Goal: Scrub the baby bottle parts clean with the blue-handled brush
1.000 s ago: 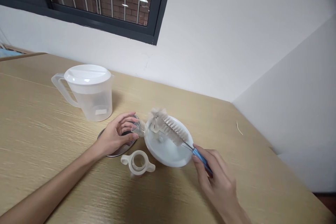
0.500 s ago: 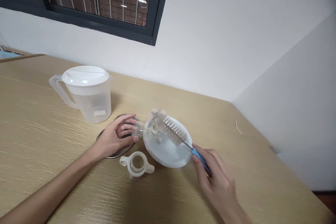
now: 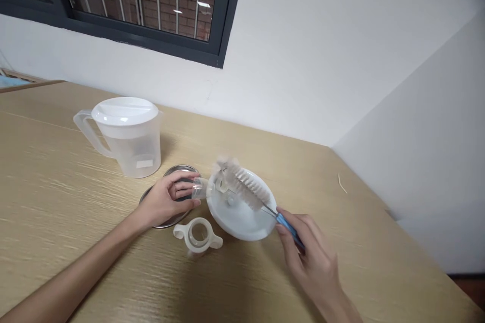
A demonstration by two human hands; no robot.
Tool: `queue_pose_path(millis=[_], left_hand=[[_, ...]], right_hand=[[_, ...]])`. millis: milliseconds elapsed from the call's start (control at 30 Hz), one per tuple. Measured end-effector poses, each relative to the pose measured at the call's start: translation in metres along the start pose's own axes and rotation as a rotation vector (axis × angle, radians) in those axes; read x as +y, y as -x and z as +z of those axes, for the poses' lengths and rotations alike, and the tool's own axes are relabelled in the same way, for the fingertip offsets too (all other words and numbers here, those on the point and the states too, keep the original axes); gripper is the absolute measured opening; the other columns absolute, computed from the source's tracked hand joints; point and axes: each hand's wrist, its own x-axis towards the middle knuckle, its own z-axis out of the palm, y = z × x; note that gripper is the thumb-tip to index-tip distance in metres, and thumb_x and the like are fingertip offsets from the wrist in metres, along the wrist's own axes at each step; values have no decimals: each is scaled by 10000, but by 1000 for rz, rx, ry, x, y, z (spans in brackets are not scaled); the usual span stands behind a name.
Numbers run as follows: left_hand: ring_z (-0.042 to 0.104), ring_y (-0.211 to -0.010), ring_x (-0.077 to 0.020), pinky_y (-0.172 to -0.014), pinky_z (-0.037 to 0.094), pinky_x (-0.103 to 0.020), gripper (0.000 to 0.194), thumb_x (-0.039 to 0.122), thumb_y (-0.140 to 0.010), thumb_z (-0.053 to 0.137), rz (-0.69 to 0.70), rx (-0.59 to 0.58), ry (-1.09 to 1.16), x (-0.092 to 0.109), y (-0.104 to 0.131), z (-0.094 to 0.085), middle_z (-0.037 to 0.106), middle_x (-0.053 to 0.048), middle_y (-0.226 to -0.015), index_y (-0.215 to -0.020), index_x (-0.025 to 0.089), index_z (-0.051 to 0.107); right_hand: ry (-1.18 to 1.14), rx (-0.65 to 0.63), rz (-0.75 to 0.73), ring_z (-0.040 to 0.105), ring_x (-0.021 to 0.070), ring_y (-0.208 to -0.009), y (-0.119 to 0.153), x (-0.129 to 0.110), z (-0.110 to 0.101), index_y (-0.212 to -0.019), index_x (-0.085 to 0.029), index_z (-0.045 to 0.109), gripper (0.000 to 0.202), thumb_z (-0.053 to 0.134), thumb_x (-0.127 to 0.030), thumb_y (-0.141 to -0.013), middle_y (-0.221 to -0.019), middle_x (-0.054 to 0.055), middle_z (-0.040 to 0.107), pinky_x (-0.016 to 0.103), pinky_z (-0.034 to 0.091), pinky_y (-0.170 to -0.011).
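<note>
My left hand (image 3: 166, 199) holds a small clear plastic cup-like piece (image 3: 199, 188) by its left end, over a round metal plate (image 3: 166, 222). Closed round the blue handle of a bottle brush (image 3: 248, 187) is my right hand (image 3: 308, 252). The brush's pale bristles pass above a white bowl (image 3: 246, 224), with their tip near its upper left rim. A small pale ring-shaped part (image 3: 222, 184) shows by the bowl's left side, partly behind the bristles. A two-handled ring (image 3: 198, 235) stands in front, left of the bowl.
A lidded translucent pitcher (image 3: 134, 146) stands at the back left, its handle to the left. A thin pale strip (image 3: 342, 183) lies on the wooden table (image 3: 359, 242) at the right. Behind are a white wall and a dark-framed window (image 3: 223, 20).
The clear piece has shifted very slightly and the fingers of my left hand have lowered a little. The brush is in nearly the same place.
</note>
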Motion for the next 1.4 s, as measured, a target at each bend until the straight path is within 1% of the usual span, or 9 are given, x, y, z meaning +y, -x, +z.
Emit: queue_pose_path(millis=[167,267,400,567,767,933,1133,1300,1400], left_hand=[[733,-1061,-269,-994,581,-488,590,267,-645,941,-34,27,14,1,-1,-1,743,-111,-1161,-1157,184,659],[704,-1120,-271,-1049,537,-493,579,313,-695,920,5,31,-83,3,-1,-4,715,-126,-1261,-1208,192,682],[681,-1152,-268,-1047,521,-460,467,348,-777,869,74,21,-173,3,-2,-7,649,-122,-1391,-1199,217,719],[686,-1137,-261,-978,554,-399,451,347,-769,878,62,8,-96,4,-1,-6,684,-109,-1335,-1172,213,728],[681,-1145,-269,-912,569,-360,458,353,-725,910,55,22,-73,12,0,-3,714,-94,-1284,-1133,235,740],[705,-1050,-265,-907,569,-392,518,365,-687,932,10,35,-90,10,0,-3,750,-93,-1199,-1142,226,728],[710,-931,-222,-804,573,-352,510,394,-715,914,-8,41,-80,7,0,-4,743,-85,-1198,-1150,223,711],[714,-1004,-253,-805,572,-350,598,495,-777,854,-97,17,8,13,2,-4,760,-108,-1189,-1253,224,612],[710,-969,-236,-790,565,-330,652,583,-793,809,-160,42,-1,20,4,-1,773,-115,-1166,-1275,212,575]], right_hand=[[-9,-36,-6,672,157,-806,1,1,4,-1340,-210,622,390,594,-113,-963,-998,82,664,234,548,-613],[45,0,55,657,148,-784,1,9,5,-1289,-204,640,318,593,-147,-980,-988,79,662,223,529,-580],[46,39,46,656,155,-810,1,11,3,-1264,-191,635,290,591,-142,-982,-988,86,663,249,553,-649],[-38,-2,-7,664,146,-778,1,-2,6,-1336,-198,601,382,577,-97,-969,-980,81,658,234,548,-617],[27,11,72,636,118,-701,1,4,9,-1287,-197,626,317,573,-130,-983,-943,56,649,211,522,-581],[15,50,54,645,136,-789,1,0,3,-1298,-186,610,347,591,-94,-964,-971,74,644,218,536,-630],[-1,-31,2,651,126,-784,-1,-3,5,-1368,-183,568,410,569,-73,-973,-1006,82,638,212,542,-629],[40,2,82,643,132,-772,1,10,5,-1279,-192,615,305,575,-120,-986,-983,75,644,212,517,-582],[24,19,52,642,132,-792,1,6,3,-1291,-183,609,324,584,-106,-977,-983,75,643,216,527,-614]])
